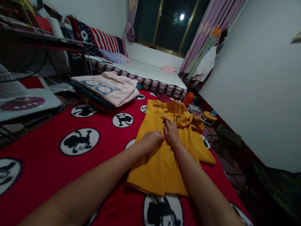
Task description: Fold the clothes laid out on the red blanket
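A mustard-yellow garment (164, 157) lies partly folded on a red blanket (47, 169) printed with black monkey figures in white circles. My left hand (152, 140) rests on the middle of the garment with its fingers curled under, pressing on the cloth. My right hand (171, 131) lies right beside it, fingers stretched forward and flat on the fabric near a folded sleeve. The two hands almost touch. The garment's collar end (164, 106) points away from me.
A folded pink shirt (110, 88) tops a stack of clothes at the blanket's far left. A fan base (23, 103) stands at left. A mattress (150, 72) lies under the window. Small items and a stool (227, 133) crowd the floor at right by the wall.
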### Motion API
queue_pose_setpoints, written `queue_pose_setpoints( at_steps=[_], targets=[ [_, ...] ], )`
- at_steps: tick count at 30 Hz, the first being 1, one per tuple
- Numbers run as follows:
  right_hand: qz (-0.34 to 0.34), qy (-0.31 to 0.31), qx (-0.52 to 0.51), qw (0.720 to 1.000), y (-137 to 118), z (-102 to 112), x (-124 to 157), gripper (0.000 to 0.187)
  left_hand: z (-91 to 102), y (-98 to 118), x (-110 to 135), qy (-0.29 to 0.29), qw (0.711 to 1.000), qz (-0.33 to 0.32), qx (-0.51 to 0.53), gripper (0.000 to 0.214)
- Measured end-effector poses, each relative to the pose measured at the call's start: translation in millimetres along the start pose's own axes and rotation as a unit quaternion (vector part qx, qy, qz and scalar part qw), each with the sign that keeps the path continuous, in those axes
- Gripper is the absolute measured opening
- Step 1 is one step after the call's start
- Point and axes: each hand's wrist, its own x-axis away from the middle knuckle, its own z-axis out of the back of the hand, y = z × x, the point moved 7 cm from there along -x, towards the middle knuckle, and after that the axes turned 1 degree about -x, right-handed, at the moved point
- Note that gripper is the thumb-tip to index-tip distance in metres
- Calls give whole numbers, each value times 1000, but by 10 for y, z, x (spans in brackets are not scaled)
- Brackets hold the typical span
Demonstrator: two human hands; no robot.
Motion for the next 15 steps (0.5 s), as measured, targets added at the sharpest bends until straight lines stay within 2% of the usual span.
queue_pose_setpoints(
  at_steps=[4,8,10,13,15],
  targets=[
    [-41,42,3,998,99,34,-2,50,-7,80,-17,50,998,-13,44,20],
    [-60,-5,29,998,98,-18,6,46,-208,158,-10,25,997,-29,60,15],
    [-67,12,35,997,72,42,17,47,-250,161,-6,19,996,-28,77,16],
    [-37,60,30,997,-34,171,32,54,-138,60,-21,42,994,-2,103,21],
    [15,28,29,999,-145,144,33,52,3,-79,-37,72,993,20,87,26]
  ],
)
